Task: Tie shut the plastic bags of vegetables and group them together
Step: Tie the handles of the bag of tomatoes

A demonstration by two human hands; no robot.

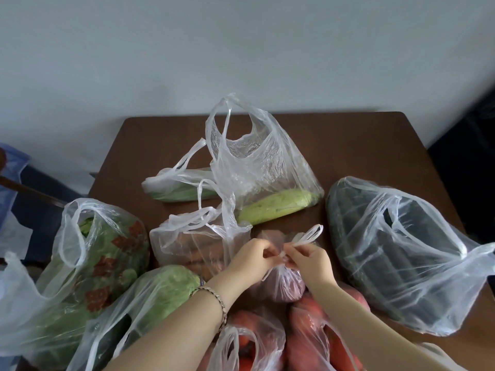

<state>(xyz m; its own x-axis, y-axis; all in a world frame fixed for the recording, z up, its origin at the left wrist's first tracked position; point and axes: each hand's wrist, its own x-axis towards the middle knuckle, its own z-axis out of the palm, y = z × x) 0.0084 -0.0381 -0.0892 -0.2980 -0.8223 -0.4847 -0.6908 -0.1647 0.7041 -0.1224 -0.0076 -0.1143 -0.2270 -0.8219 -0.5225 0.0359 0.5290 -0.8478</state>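
Nearest, a clear plastic bag of red tomatoes (308, 333) lies open. Just beyond it, the left hand (251, 259) and right hand (310, 261) have their fingers clamped on the handles of a small clear bag of purplish vegetables (281, 286), mid brown tabletop (348, 145). Farther back, a clear bag holding a pale green squash (267, 167) stands untied.

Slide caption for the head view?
Left hand and right hand pinch the handles of the small bag amid open bags.

Brown wooden table (348, 145) with rounded far corners, close against a plain pale grey wall (241, 49). Soft, even, rather dim light, no hard shadows. Right of the table, a dark shape (471, 162), too dim to make out. At far left, a dark wooden rail (29, 190) beside something blue (10, 167).
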